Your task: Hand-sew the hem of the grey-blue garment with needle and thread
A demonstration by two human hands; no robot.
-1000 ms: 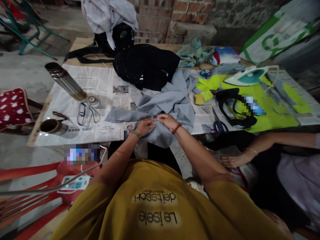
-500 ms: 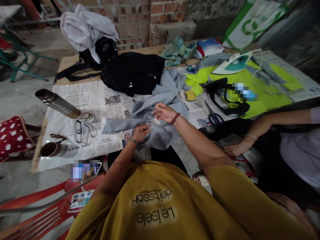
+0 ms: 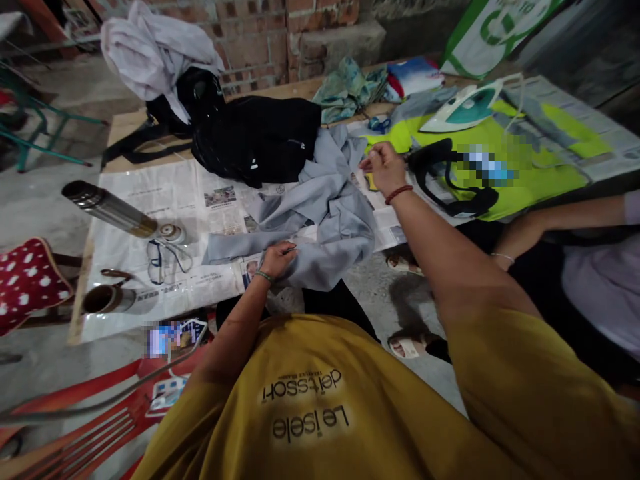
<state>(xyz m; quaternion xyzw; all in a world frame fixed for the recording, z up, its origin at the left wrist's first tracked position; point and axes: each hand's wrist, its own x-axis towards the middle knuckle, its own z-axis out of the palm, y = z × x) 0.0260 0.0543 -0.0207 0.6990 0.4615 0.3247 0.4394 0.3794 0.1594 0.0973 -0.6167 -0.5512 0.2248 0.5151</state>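
Note:
My left hand (image 3: pixel 280 260) is closed on the near edge of a grey garment (image 3: pixel 345 213), which lies crumpled over the newspaper and hangs past the table's front edge. Raised to the right of the cloth, my right hand (image 3: pixel 384 168) has its fingers pinched together. Whatever is in that pinch is too small to make out. Just beyond it lie small blue-handled scissors (image 3: pixel 379 125), and a yellow piece (image 3: pixel 370 181) is partly hidden behind the hand.
A black bag (image 3: pixel 260 140) sits behind the cloth. Leftward are a steel flask (image 3: pixel 107 210), glasses (image 3: pixel 156 261) and a brown cup (image 3: pixel 107 299). An iron (image 3: pixel 463 107) and black headgear (image 3: pixel 450 193) rest on a yellow-green garment (image 3: pixel 540 187). A co-worker's arm (image 3: pixel 565 223) reaches in from the right.
My right hand has moved up and to the right, away from my left hand, which stays at the cloth. The dark-handled scissors at the right no longer show. The co-worker's hand has drawn upward.

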